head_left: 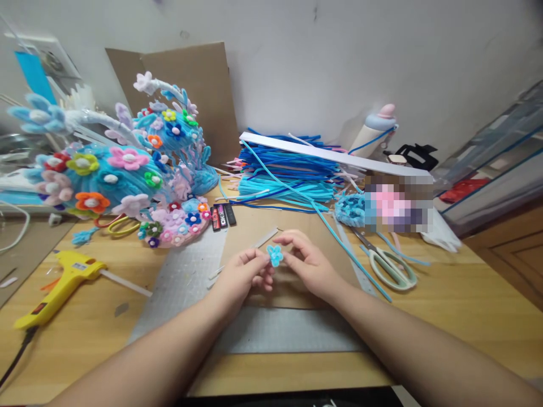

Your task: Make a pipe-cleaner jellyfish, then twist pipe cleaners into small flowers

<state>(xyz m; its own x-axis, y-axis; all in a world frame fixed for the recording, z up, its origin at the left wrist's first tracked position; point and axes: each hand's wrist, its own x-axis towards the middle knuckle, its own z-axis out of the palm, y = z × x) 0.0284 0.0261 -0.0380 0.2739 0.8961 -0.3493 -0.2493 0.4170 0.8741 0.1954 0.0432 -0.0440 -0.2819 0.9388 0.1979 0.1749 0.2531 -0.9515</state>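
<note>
A small light-blue pipe-cleaner flower (275, 256) with looped petals is held up over the cardboard sheet. My left hand (250, 271) pinches its left edge between thumb and forefinger, the other fingers curled below. On the other side, my right hand (307, 263) has its thumb and bent forefinger at the flower's upper right petals. Beneath both hands lies the brown cardboard (305, 294), on top of a grey cutting mat (297, 333). A thin pale strip (266, 237) rests on the cardboard just behind the flower.
To the left lie a yellow glue gun (63, 285) with its stick and cord, and tall fuzzy flower decorations (102, 175). Scissors (392, 268) are at the right. Blue pipe cleaners (288, 189) are piled at the back, beside a bottle (373, 133). One long blue stem (352, 251) slants across the mat.
</note>
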